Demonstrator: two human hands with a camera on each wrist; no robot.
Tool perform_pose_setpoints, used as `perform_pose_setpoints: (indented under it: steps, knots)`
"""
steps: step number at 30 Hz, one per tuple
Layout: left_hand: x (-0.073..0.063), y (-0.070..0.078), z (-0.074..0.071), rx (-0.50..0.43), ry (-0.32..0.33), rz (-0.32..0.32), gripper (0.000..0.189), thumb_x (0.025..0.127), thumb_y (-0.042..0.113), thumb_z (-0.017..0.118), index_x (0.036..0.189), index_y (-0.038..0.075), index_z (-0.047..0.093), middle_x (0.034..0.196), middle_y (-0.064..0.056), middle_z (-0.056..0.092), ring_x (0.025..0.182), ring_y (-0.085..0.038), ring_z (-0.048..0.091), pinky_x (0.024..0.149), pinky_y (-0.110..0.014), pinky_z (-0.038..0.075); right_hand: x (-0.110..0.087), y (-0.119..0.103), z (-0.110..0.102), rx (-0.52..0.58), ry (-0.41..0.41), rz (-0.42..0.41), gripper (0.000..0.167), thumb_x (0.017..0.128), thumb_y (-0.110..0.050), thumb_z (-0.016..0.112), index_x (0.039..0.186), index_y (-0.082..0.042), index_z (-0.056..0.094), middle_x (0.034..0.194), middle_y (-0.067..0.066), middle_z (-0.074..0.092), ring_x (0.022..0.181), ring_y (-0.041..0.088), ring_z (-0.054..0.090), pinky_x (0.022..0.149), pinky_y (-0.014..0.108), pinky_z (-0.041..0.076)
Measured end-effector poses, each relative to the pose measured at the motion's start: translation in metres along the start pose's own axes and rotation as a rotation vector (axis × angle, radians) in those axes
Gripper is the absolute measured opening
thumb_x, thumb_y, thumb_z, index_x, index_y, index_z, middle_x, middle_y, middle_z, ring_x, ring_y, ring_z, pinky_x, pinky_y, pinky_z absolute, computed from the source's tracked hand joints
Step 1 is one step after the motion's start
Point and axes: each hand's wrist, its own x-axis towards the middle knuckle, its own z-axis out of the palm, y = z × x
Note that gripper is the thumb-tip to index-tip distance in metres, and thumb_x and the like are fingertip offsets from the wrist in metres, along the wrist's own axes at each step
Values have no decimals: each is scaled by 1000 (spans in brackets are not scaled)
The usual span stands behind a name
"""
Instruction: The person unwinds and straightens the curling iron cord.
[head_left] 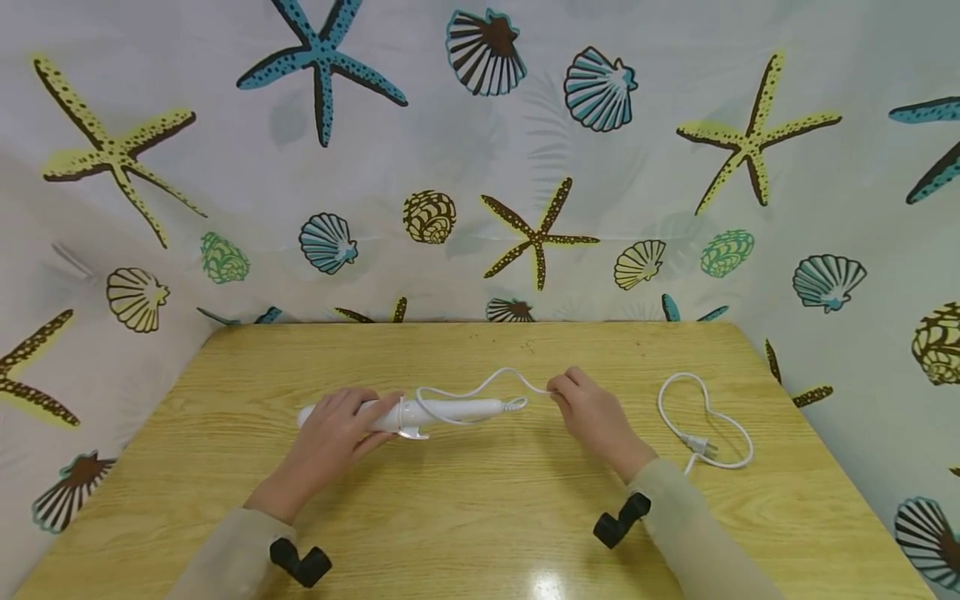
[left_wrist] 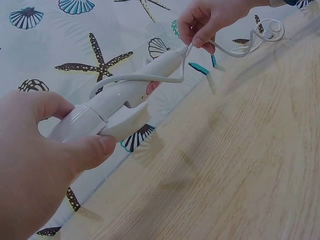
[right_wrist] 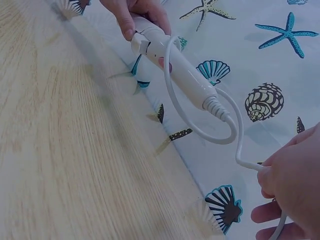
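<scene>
A white curling iron (head_left: 461,409) is held level over the table, its handle pointing right. My left hand (head_left: 339,429) grips it around the barrel end, thumb beside the clamp lever (left_wrist: 129,121). In the right wrist view, a ribbed sleeve joins the handle (right_wrist: 187,80) to the white cord (right_wrist: 239,135). One loop of that cord passes around the handle. My right hand (head_left: 596,421) pinches the cord a short way beyond the handle's end. Part of the barrel is hidden under the left hand.
The cord's far stretch lies in a loose loop on the wooden table (head_left: 465,517), right of my right arm, with the plug (head_left: 699,445) resting there. Behind the table hangs a cloth (head_left: 465,150) printed with starfish and shells. Black mounts sit on both sleeves.
</scene>
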Motion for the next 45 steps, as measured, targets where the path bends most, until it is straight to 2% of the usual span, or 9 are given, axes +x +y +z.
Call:
perform_pose_setpoints:
  steps: [11, 16, 22, 26, 29, 32, 37, 40, 45]
  knots:
    - [-4, -6, 0, 27, -4, -50, 62, 73, 26, 77, 131, 16, 56, 101, -14, 58, 90, -32, 57, 76, -50, 45, -2, 4, -7, 71, 50, -58, 10, 86, -2, 64, 95, -7, 62, 86, 3, 52, 61, 10, 49, 52, 23, 44]
    - [-5, -8, 0, 36, -2, -59, 62, 73, 26, 77, 130, 15, 56, 100, -15, 58, 90, -33, 57, 76, -51, 46, -3, 5, -11, 122, 63, -116, 13, 84, 0, 66, 95, -7, 62, 88, 3, 53, 64, 10, 51, 54, 23, 45]
    - [-5, -11, 0, 62, 10, -69, 62, 71, 27, 79, 128, 14, 58, 98, -15, 59, 87, -33, 57, 73, -52, 46, -6, 7, -14, 260, -55, -229, 19, 82, 5, 66, 92, -10, 65, 89, -1, 54, 71, 8, 53, 59, 21, 46]
    - [-4, -11, 0, 70, 7, -85, 62, 72, 27, 78, 129, 14, 57, 99, -16, 59, 87, -33, 56, 73, -51, 46, -8, 8, -15, 362, -158, -273, 20, 82, 5, 65, 92, -12, 65, 88, -1, 55, 74, 7, 54, 62, 20, 46]
    - [-4, -10, 1, 74, -4, -115, 63, 73, 26, 78, 130, 15, 55, 100, -16, 58, 89, -33, 56, 74, -51, 45, -9, 8, -16, 396, -224, -292, 19, 84, 4, 64, 93, -12, 64, 88, -1, 55, 77, 8, 55, 66, 22, 47]
    - [-3, -8, -1, 73, -4, -144, 62, 73, 25, 78, 129, 13, 56, 101, -16, 57, 90, -33, 55, 74, -51, 45, -10, 7, -17, 391, -281, -283, 16, 86, 2, 62, 94, -11, 65, 89, 0, 56, 79, 9, 56, 68, 24, 48]
    - [-3, -8, -4, 65, 9, -159, 59, 72, 24, 79, 126, 12, 58, 101, -17, 58, 90, -34, 55, 74, -52, 45, -13, 7, -15, 297, -333, -236, 13, 87, -1, 62, 94, -12, 66, 89, -2, 56, 78, 8, 55, 68, 25, 48]
    - [-4, -9, -6, 66, 14, -152, 60, 71, 23, 79, 126, 12, 58, 100, -18, 58, 89, -35, 56, 74, -52, 45, -15, 8, -12, 248, -314, -212, 13, 87, -2, 63, 94, -12, 66, 87, -3, 54, 73, 7, 53, 64, 23, 47]
    - [-8, -15, -8, 70, 31, -147, 61, 70, 23, 79, 126, 12, 59, 98, -18, 59, 88, -36, 56, 73, -52, 46, -17, 9, -9, 194, -229, -173, 12, 87, -3, 63, 94, -12, 65, 86, -3, 52, 65, 7, 49, 56, 21, 43]
